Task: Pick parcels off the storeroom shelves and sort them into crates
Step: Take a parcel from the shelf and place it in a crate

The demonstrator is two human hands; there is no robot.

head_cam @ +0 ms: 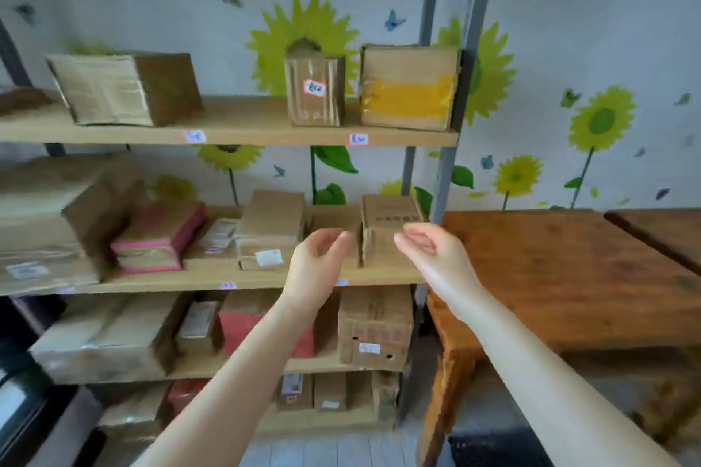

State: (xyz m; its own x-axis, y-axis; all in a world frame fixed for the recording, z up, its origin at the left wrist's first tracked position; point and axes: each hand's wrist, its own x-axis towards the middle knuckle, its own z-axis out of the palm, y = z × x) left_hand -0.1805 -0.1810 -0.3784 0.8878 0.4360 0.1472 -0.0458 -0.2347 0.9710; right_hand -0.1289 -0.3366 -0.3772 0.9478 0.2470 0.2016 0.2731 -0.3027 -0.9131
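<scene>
Cardboard parcels fill a metal rack with wooden shelves [227,133]. On the middle shelf at the right stands a brown box with dark print [383,224]. My left hand [318,258] and my right hand [428,250] are raised in front of it, one at each side, fingers loosely curled and holding nothing. Neither hand touches the box. To its left lies a flat box with a white label [271,235] and a pink-edged parcel [159,239]. The top shelf holds a small labelled box [315,91] and a box with yellow tape [409,87].
A brown wooden table [561,269] stands right of the rack, close to my right arm. Lower shelves carry more boxes and a red parcel [242,330]. The wall behind has sunflower stickers. No crate is in view.
</scene>
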